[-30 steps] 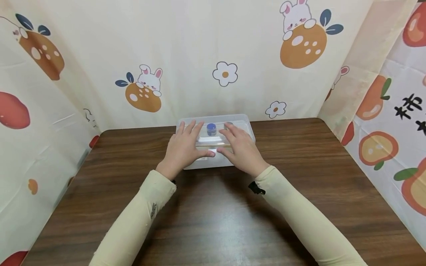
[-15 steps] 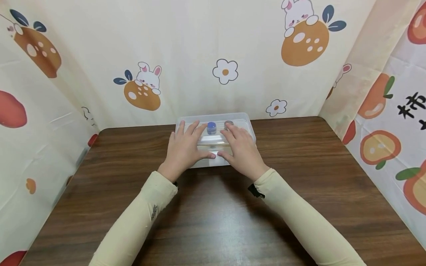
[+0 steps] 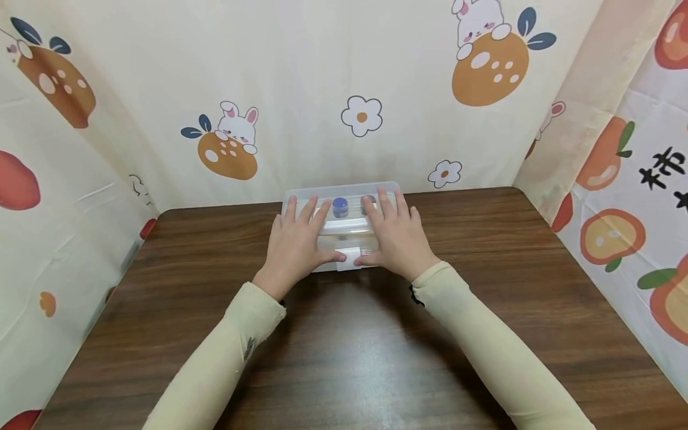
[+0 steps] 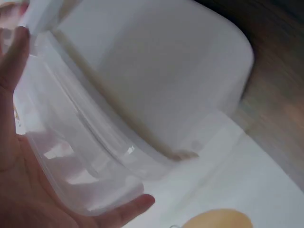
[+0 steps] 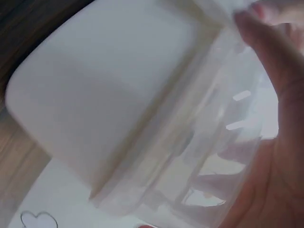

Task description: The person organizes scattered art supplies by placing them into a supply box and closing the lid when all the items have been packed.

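Note:
A translucent plastic storage box (image 4: 171, 61) stands at the back of the table, its clear lid (image 3: 344, 226) on top. The lid bears a blue round knob (image 3: 340, 206) and a grey round knob (image 3: 368, 204), partly hidden by fingers. My left hand (image 3: 292, 245) rests on the lid's left part with fingers spread and straight. On the right part lies my right hand (image 3: 402, 243), its fingers spread the same way. Both thumbs point inward at a white clip (image 3: 349, 258) on the front. In the right wrist view the palm shows through the clear lid (image 5: 190, 142).
The brown wooden table (image 3: 344, 358) runs out in front of the box. A printed curtain (image 3: 301, 71) hangs right behind it, with more printed cloth (image 3: 618, 155) along the right side and the left.
My right hand has shifted right and flattened over the lid with its fingers spread. Its thumb moved down onto the front clip, which now shows more. The left hand stays nearly in place.

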A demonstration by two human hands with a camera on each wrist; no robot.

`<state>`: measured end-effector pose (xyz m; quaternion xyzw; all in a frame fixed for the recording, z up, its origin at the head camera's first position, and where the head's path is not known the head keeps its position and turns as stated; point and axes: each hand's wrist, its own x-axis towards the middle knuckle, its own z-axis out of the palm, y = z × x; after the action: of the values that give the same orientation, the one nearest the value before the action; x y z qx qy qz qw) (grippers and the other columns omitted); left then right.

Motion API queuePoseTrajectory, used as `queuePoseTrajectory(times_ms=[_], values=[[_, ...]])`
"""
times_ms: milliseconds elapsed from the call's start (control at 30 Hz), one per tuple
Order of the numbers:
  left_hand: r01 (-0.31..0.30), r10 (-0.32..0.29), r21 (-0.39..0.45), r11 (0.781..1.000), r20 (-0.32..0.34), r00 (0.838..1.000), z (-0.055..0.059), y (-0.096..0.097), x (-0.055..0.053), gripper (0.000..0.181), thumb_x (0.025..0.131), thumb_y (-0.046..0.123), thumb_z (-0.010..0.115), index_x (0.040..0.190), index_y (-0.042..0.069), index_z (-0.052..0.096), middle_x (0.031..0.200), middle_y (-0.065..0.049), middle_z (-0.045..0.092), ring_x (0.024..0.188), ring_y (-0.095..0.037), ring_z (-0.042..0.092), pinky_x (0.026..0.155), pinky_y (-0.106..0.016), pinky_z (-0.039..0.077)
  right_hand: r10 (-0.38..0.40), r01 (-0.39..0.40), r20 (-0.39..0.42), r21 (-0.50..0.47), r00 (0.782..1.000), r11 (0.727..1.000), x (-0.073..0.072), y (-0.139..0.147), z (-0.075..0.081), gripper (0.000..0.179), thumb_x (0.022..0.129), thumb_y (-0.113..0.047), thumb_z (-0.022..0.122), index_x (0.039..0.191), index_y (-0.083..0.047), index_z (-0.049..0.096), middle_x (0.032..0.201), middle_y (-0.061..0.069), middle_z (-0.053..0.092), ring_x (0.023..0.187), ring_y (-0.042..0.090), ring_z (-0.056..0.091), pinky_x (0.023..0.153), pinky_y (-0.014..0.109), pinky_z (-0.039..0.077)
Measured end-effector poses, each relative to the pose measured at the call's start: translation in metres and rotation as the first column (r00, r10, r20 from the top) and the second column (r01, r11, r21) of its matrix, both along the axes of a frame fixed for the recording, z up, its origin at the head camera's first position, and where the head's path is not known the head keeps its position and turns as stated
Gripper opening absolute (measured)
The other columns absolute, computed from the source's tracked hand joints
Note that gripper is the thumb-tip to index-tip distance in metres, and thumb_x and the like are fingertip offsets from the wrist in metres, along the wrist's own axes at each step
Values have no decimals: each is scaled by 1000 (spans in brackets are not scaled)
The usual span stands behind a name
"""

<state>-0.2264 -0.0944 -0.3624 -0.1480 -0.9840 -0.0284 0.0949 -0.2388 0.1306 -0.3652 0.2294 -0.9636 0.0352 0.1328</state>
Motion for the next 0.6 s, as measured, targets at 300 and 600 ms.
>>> queuePoseTrajectory(times_ms=[300,600], values=[[12,-21,-77,997,-120,993,-13,-6,3,131,57,87,67,156,9,32,154,-31,32,140,-58,24,106,-59,37,-39,40,-50,17,998,999,1,-2,-14,133,55,-83,74,155,-6,31,153,31,33,141,51,28,89,58,49],[45,-67,-82,996,-298,952,-22,-11,1,125,57,84,71,146,1,45,144,-29,47,133,-53,41,96,-55,48,-44,40,-195,-23,980,999,0,-1,-21,133,50,-82,77,144,6,44,145,27,47,138,45,39,87,53,52]])
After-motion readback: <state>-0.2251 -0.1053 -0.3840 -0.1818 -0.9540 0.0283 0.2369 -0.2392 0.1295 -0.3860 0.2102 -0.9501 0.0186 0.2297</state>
